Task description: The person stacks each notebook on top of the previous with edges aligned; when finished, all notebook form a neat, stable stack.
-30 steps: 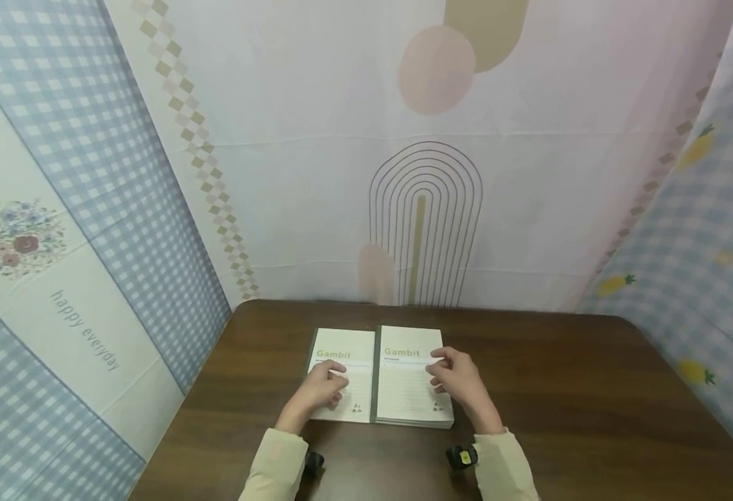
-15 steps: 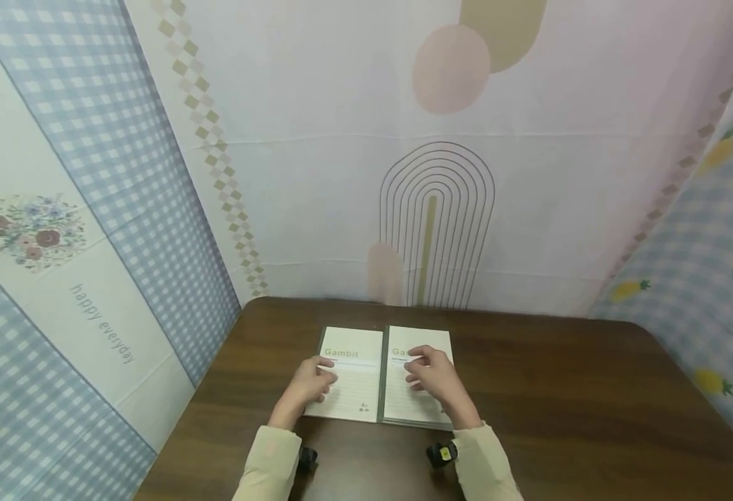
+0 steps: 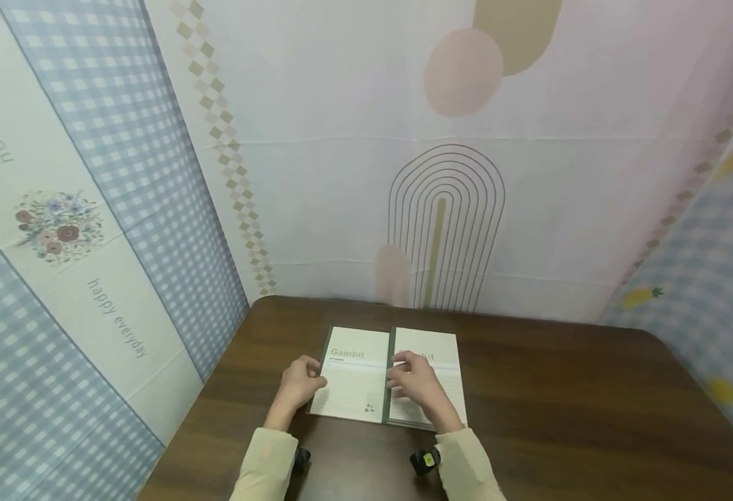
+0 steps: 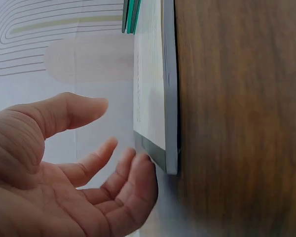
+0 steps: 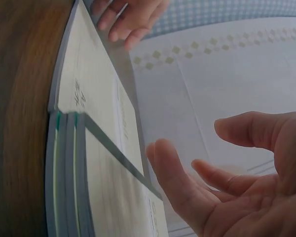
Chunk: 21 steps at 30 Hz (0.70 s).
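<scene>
Side by side lie a single cream notebook (image 3: pixel 356 383) with a dark green spine and, on its right, a stack of matching notebooks (image 3: pixel 449 386); both show the word "Gambit". My left hand (image 3: pixel 299 384) is beside the left notebook's spine edge, its fingers loosely bent and holding nothing. The left wrist view has the same hand (image 4: pixel 89 173) close to the notebook's corner (image 4: pixel 153 113); contact is unclear. Over the stack's spine side hovers my right hand (image 3: pixel 418 383), thumb and fingers apart. In the right wrist view, the stack's layered edges (image 5: pixel 69 173) face the camera.
A dark brown wooden table (image 3: pixel 560 403) carries the notebooks. Behind it hangs a white patterned cloth (image 3: pixel 316 195), with blue checked cloths (image 3: pixel 134 125) at the sides. Black wrist devices (image 3: pixel 425 460) sit at both cuffs.
My left hand has moved left, from over the left notebook to its outer edge. My right hand has moved left across the stack toward its spine. The head view has turned slightly left.
</scene>
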Motion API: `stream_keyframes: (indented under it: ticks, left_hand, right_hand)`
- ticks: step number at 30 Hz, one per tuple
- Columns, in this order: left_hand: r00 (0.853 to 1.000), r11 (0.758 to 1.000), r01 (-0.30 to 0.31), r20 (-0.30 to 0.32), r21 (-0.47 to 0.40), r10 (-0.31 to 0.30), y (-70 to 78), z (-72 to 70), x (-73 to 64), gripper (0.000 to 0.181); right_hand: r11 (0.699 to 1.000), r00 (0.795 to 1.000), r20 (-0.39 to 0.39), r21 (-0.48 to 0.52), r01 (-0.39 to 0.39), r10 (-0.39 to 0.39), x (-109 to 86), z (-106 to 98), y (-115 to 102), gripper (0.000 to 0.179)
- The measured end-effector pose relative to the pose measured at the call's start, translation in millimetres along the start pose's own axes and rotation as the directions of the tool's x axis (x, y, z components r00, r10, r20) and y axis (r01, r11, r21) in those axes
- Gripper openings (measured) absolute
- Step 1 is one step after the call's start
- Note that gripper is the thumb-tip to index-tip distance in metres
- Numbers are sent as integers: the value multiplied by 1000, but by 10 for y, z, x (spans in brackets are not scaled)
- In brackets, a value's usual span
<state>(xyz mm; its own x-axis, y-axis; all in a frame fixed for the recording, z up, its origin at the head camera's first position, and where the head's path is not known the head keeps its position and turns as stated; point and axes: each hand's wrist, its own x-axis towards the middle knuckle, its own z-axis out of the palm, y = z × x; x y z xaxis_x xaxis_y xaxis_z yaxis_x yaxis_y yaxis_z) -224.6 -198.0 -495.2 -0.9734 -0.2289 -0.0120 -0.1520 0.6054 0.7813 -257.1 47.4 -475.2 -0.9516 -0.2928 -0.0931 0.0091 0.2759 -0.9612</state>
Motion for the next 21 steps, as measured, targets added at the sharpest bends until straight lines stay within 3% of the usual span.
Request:
stream_keyframes:
  ticks: [5,12,21]
  left_hand:
    - [1000,1000,6,22,23,-7,-23,12,12,38]
    - [1000,999,15,21,37,-16,-25,24,16,44]
    - [998,997,70,5,27,-70,-28,28,31,49]
  right_hand:
    - [999,999,44,-19,29,-28,-6,96,-13,44]
    - [990,995,85,-129,58,-47,-13,293,-45,47]
    - [939,996,71,-336,72,-51,-51,476,-93,51]
